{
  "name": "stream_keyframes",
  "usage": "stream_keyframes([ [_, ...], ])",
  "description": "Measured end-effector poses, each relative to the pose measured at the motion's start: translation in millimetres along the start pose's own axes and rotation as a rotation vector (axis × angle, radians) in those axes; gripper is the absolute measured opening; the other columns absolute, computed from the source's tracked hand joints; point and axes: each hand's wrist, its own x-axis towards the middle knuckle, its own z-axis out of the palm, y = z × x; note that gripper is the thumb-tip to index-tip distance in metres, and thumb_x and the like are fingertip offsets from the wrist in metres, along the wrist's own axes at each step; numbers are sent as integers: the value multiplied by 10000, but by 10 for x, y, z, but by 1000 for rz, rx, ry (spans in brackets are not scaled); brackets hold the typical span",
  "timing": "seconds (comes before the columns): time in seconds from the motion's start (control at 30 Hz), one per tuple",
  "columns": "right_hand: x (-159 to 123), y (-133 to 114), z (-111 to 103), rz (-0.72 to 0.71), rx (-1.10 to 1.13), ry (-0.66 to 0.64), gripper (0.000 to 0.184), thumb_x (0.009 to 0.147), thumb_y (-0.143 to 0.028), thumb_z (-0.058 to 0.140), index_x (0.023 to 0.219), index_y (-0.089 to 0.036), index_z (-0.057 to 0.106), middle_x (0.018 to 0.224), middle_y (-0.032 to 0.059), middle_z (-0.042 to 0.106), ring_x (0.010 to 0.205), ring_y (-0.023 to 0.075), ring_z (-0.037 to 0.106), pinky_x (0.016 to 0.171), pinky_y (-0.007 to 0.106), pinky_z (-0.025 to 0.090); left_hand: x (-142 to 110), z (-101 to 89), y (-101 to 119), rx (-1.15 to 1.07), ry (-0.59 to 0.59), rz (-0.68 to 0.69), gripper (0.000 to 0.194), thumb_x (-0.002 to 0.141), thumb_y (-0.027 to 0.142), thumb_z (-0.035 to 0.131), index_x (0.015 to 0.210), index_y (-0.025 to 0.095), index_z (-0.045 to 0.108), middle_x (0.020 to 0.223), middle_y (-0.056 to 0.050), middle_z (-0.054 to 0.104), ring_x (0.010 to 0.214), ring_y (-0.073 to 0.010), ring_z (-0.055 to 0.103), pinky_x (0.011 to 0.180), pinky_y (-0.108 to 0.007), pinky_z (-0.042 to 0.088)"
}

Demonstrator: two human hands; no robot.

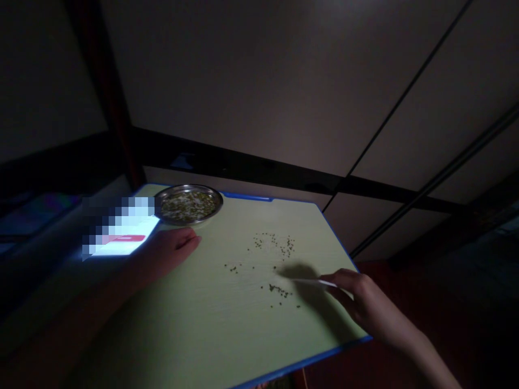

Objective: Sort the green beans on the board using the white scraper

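My left hand point(178, 247) rests closed on the pale green tabletop point(194, 313), just in front of a round metal dish point(188, 220). Whatever its curled fingers hold, if anything, is hidden. Small greenish grains and whitish bits fill the dish. At the right side, my right hand point(351, 292) pinches a thin, pale, flat strip point(310, 281) seen nearly edge-on. Its tip points left, over the table, among small dark seed-like grains point(279, 292). More of these grains point(273, 241) lie scattered farther back.
A bright lit screen point(130, 246), partly pixelated, is left of my left forearm. Blue edging point(316, 359) borders the table. Behind it stand large pale panels point(243, 81) with a dark band. The surroundings are dim, with a reddish floor point(389, 302) at the right.
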Motion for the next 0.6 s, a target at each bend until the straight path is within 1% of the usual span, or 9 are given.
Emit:
stream_keyframes([
  [0.07, -72, 49, -41, -16, 13, -45, 295, 963, -209, 511, 1155, -265, 727, 1081, 92, 730, 974, 201, 682, 878, 335, 530, -3, -16, 20, 15, 0, -4, 424, 823, 535, 354, 707, 197, 583, 619, 9, 543, 624, -154, 495, 628, -286, 341],
  [0.17, -146, 123, -81, -16, 17, -77, 271, 954, -225, 538, 1123, -277, 744, 1109, 81, 731, 1015, 204, 676, 909, 347, 530, -9, -27, 34, 21, -12, -13, 434, 828, 541, 346, 704, 200, 584, 639, 2, 570, 638, -160, 511, 631, -289, 352],
  [0.27, -115, 184, -95, -7, 20, -142, 257, 949, -240, 557, 1113, -285, 749, 1099, 70, 737, 1015, 202, 673, 919, 348, 523, -17, -29, 26, 19, -19, -11, 441, 840, 549, 343, 713, 204, 586, 651, 4, 584, 642, -161, 520, 632, -292, 358],
  [0.4, 75, 216, -83, -25, 23, -199, 244, 959, -240, 543, 1074, -254, 759, 1024, 72, 751, 933, 190, 682, 851, 318, 516, -21, -47, 12, 16, -25, -45, 434, 837, 548, 344, 746, 207, 594, 689, -6, 607, 670, -176, 553, 650, -306, 386],
  [0.5, 255, 203, -50, -73, 32, -210, 225, 943, -198, 548, 1018, -228, 758, 959, 64, 751, 870, 175, 678, 789, 293, 497, -19, -64, 10, -5, -41, -82, 435, 838, 556, 351, 808, 209, 610, 758, -17, 647, 721, -193, 592, 678, -316, 410],
  [0.6, 436, 140, 9, -122, 22, -209, 205, 925, -165, 551, 957, -211, 748, 894, 51, 743, 831, 168, 666, 751, 284, 470, -16, -68, 4, 5, -66, -93, 442, 839, 567, 354, 808, 208, 611, 761, -22, 654, 727, -201, 599, 676, -321, 412],
])
